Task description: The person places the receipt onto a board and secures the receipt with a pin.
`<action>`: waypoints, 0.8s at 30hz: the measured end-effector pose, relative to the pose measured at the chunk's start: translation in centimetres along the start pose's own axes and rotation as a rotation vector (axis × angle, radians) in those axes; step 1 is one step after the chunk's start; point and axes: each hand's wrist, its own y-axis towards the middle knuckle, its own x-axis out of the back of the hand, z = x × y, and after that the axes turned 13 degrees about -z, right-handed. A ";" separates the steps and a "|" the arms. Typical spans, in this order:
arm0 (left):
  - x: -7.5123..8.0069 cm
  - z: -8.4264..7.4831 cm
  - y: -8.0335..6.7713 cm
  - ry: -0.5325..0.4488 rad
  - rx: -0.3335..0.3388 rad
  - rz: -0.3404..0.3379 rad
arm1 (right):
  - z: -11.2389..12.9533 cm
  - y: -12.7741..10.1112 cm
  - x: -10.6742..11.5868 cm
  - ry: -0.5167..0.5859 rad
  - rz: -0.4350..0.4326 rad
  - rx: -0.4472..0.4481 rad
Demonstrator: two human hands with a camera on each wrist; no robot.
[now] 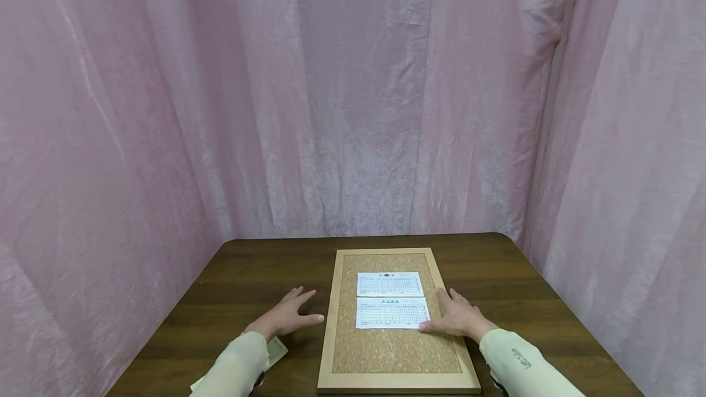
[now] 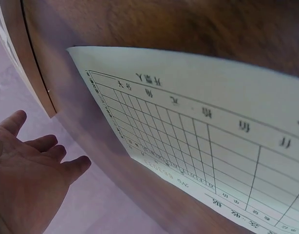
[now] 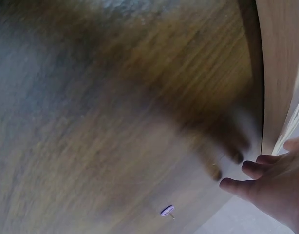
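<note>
A cork board (image 1: 386,354) in a light wooden frame lies flat on the dark wooden table (image 1: 242,274). Two printed forms lie on it, the upper form (image 1: 389,284) above the lower form (image 1: 392,313). My right hand (image 1: 455,317) rests flat on the board's right frame, fingers straight, its thumb touching the lower form's right edge. My left hand (image 1: 289,316) lies open on the table just left of the board, holding nothing. The left wrist view shows the left hand (image 2: 32,180) with spread fingers near another printed sheet (image 2: 213,146). The right wrist view shows the right hand (image 3: 271,185) beside the frame (image 3: 281,73).
A loose printed sheet (image 1: 276,351) lies on the table under my left forearm. A single push pin (image 3: 167,211) lies on the table to the right of the board. Pink cloth (image 1: 353,97) hangs close round the back and both sides of the table.
</note>
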 end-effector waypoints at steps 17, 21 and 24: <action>1.1 0.6 0.1 -0.004 0.013 -0.003 | 0.3 0.2 0.1 0.012 0.072 -0.043; 1.6 0.8 0.1 0.003 0.009 -0.011 | 0.2 0.2 0.1 0.011 0.072 -0.055; 2.1 1.1 0.1 -0.012 0.017 -0.014 | 0.2 0.1 0.0 0.005 0.071 -0.058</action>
